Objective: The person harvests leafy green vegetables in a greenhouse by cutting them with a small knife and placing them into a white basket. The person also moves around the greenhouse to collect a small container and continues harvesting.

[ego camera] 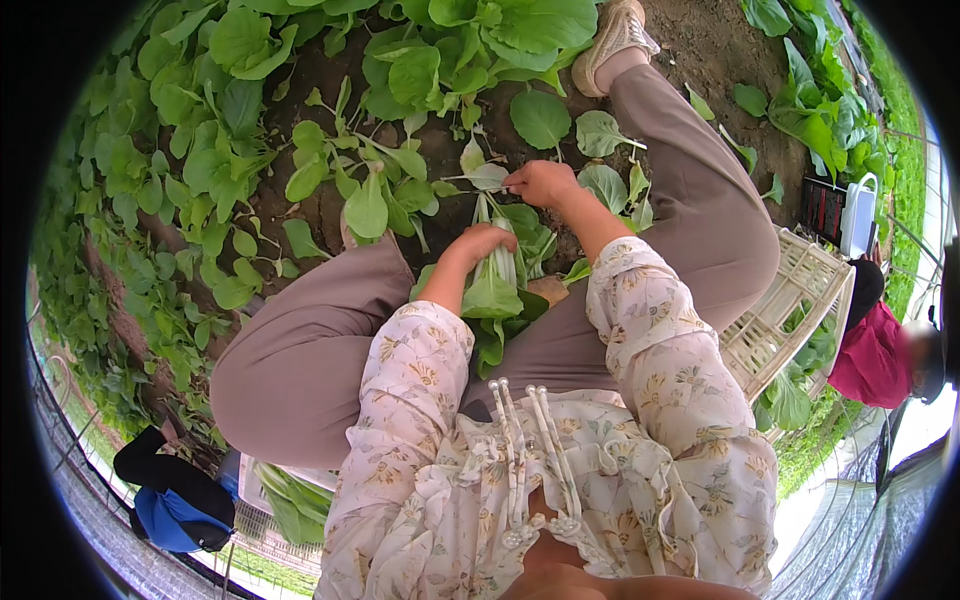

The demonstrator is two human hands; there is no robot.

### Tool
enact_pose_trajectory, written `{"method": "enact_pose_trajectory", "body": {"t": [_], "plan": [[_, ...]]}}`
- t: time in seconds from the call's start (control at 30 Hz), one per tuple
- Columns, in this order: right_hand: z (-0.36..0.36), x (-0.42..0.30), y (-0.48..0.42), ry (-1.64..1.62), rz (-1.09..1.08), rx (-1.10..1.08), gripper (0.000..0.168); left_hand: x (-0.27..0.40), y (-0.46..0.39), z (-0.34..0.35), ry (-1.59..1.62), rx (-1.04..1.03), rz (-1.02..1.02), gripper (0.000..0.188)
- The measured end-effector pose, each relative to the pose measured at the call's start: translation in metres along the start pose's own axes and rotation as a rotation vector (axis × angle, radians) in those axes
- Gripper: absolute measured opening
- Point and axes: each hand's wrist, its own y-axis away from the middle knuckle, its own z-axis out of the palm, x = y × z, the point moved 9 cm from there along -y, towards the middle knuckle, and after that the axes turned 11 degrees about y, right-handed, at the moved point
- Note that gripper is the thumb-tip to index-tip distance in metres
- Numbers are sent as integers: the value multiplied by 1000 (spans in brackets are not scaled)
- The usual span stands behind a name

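My left hand (484, 244) is closed around a leafy green plant (491, 292), its pale stalks bunched in the fingers and its leaves hanging towards my lap. Just beyond it, my right hand (541, 184) pinches something thin and pale by the plant's root end; whether that is a blade or a leaf stalk I cannot tell. A pale-backed leaf (487, 177) lies beside those fingertips. More broad leaves (525, 225) spread on the ground under my hands, partly hidden by them. Loose leaves (598, 135) lie on the soil to the right.
Dense rows of greens (202, 150) grow ahead and to the left. A cream plastic crate (780, 292) with greens stands at my right, another crate (281, 547) behind my left. A white device (859, 214) sits far right. One person (874, 352) is at right, another (180, 502) lower left.
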Motion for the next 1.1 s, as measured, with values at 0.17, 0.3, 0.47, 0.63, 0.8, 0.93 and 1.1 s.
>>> {"method": "enact_pose_trajectory", "body": {"t": [0.17, 0.3, 0.47, 0.63, 0.8, 0.93, 1.1], "plan": [[12, 7, -7, 50, 3, -37, 25, -3, -2, -2, 22, -4, 0, 25], [16, 14, -8, 23, 63, -1, 26, -11, -5, -7, 102, 17, -25, 31], [37, 22, -8, -125, 166, -10, 25, -10, -2, -13, 114, 52, -39, 23], [41, 28, -5, -140, 219, -39, 25, -3, 11, -17, 126, 77, -41, 22], [30, 42, 12, -22, 246, -60, 28, -2, 22, -20, 148, 90, -14, 24], [-21, 36, 29, -338, 321, 280, 35, 51, 38, -17, -114, 101, 272, 37], [-102, 32, 53, -859, 157, 767, 48, 152, 126, 16, -529, 215, 702, 73]]}}
